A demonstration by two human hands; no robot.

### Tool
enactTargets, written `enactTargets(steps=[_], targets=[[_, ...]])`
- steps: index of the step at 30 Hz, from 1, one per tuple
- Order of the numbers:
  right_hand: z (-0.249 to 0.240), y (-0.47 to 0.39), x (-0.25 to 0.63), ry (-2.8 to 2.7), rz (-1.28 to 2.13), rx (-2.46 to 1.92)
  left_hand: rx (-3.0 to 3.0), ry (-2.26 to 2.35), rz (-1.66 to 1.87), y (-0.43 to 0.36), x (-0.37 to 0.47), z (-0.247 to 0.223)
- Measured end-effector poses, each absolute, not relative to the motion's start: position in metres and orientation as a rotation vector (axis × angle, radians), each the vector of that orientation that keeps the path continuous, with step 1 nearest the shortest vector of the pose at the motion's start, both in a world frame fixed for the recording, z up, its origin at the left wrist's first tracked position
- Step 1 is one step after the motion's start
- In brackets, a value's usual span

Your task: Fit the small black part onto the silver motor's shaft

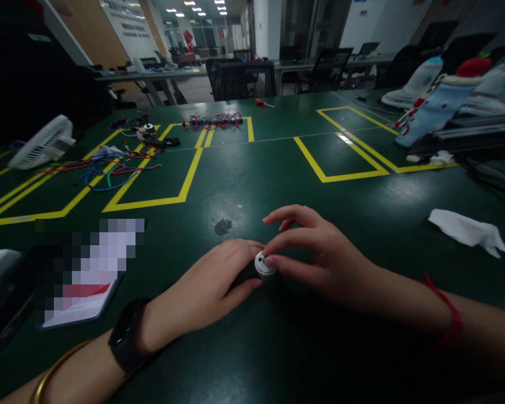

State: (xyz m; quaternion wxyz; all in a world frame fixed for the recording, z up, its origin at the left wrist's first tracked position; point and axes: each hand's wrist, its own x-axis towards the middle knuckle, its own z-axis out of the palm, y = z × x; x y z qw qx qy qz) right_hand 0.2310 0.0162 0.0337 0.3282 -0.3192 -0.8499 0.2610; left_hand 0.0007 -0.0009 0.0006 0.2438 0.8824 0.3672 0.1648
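Observation:
A small white cylinder with a dark spot on its round top stands between my hands, low over the green table. My left hand is curled around it from the left, its thumb and fingers at the cylinder's side. From the right, my right hand pinches at the top with thumb and index finger. Its other fingers are lifted and bent. Whether a tiny part sits between those fingertips cannot be made out. The cylinder's lower left side is partly hidden by my left hand.
A phone with a blurred screen lies left of my left hand. A crumpled white tissue is at the right. Farther back are tangled wires, a small white fan, a screwdriver and a blue snowman-like figure.

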Motion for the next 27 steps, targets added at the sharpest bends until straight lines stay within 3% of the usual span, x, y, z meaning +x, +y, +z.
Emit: enactTargets(steps=[8,20,27], targets=[[0.036,0.039,0.271,-2.461,1.083,-0.886,2.390,0.999,0.434,0.000,0.000,0.004],[0.023,0.048,0.280,-2.646,1.067,-0.814,2.379,1.005,0.404,0.000,-0.001,0.003],[0.018,0.054,0.282,-2.172,1.248,-0.911,2.387,0.997,0.423,0.000,-0.001,0.004]])
